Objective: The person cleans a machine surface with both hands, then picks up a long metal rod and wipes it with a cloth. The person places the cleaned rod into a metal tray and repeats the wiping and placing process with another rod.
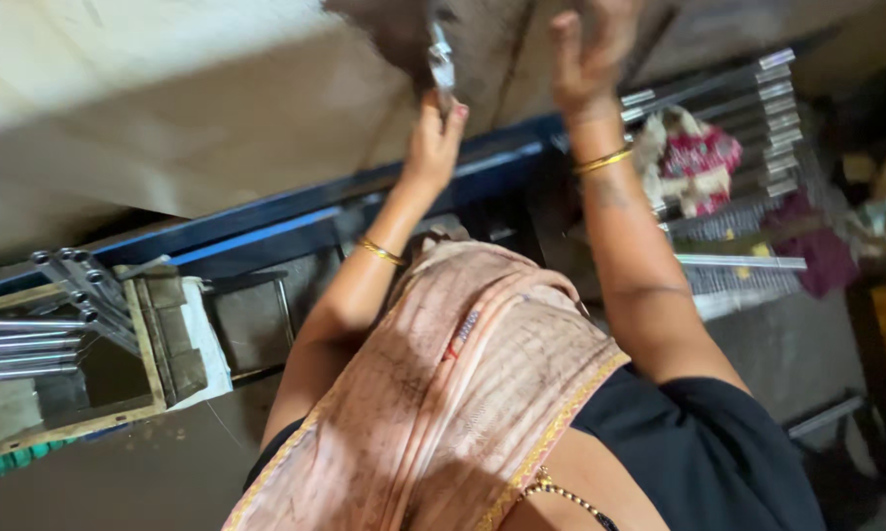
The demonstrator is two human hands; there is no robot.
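— Evidently the left hand [433, 143] closes its grip on a small shiny metal piece [441, 59], held up against the pale board [168, 108].
— Right hand [586, 59] is open, fingers spread; with only one hand gripping, the piece might slip and drop.

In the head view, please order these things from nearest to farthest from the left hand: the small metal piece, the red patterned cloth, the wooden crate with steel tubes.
1. The small metal piece, held in the left hand, just above it.
2. The red patterned cloth, far to its right, on the metal rods.
3. The wooden crate with steel tubes, farthest, at lower left.
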